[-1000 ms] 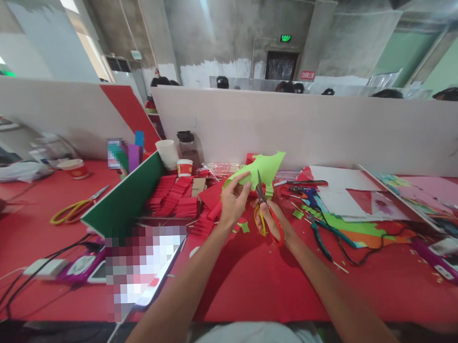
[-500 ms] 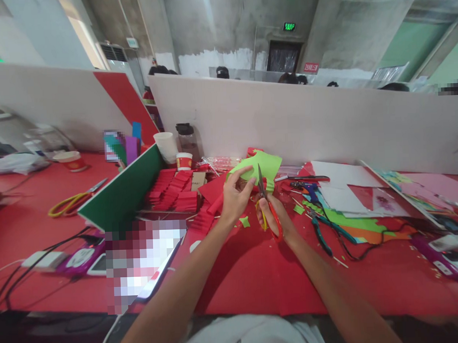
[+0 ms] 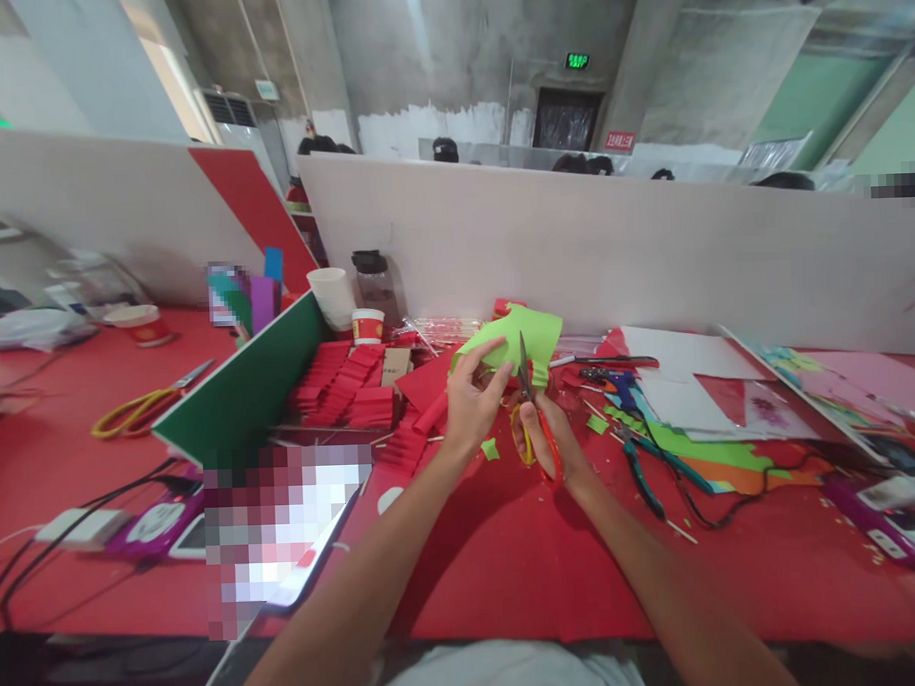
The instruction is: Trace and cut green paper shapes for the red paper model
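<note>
A sheet of bright green paper (image 3: 530,325) is pinched by my left hand (image 3: 470,395), fingers on its face and thumb toward the near edge. My right hand (image 3: 555,435) is wrapped round the red and yellow handles of a pair of scissors (image 3: 524,366). The dark blades point up and lie against the green paper near its lower edge. A small green paper cutout (image 3: 490,449) rests on the red table below my hands. Red paper pieces (image 3: 366,404) lie in stacks left of my left hand.
Teal-handled pliers (image 3: 642,477) and a blue glue gun (image 3: 622,387) with a black cord lie to the right. Paper sheets (image 3: 692,400) are piled beyond them. At left lie a lit tablet (image 3: 314,528) and another pair of scissors (image 3: 148,404). Cups and a bottle (image 3: 375,281) stand by the partition.
The scissors' blades have come slightly lower and more upright against the green paper. My left hand keeps its pinch on the sheet. The whole view has shifted a little.
</note>
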A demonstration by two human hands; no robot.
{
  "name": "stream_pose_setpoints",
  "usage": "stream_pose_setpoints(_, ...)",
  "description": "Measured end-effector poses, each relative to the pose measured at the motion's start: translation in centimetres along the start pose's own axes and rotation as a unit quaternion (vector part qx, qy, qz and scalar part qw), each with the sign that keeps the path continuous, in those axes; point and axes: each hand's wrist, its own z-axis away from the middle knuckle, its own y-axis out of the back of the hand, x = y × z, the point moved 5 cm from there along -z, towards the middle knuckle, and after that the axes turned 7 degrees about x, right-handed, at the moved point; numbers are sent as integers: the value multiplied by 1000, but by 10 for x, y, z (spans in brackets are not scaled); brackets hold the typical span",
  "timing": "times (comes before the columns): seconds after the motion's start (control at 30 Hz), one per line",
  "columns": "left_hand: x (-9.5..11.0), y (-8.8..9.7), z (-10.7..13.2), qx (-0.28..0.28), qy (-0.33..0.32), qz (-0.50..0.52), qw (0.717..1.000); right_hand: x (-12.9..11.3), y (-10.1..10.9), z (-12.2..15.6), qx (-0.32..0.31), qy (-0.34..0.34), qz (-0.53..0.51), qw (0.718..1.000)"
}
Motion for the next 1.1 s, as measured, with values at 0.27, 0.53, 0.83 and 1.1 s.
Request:
stream_pose_setpoints(0.27, -1, 0, 1, -9, 6, -2, 1000, -2, 1, 1, 0, -16, -6, 1000)
stream_pose_setpoints(0.53, 0, 0, 1, -9, 7, -6, 1000, 1, 1, 0, 7, -25, 0, 1000)
stream_pose_setpoints(0.83, -2, 1, 1, -3, 1, -9, 1000, 1, 1, 0, 11, -25, 1, 1000)
stream_pose_setpoints(1.1, -1, 0, 1, -5, 11, 0, 1000, 3, 1, -1, 13, -24, 0, 1000)
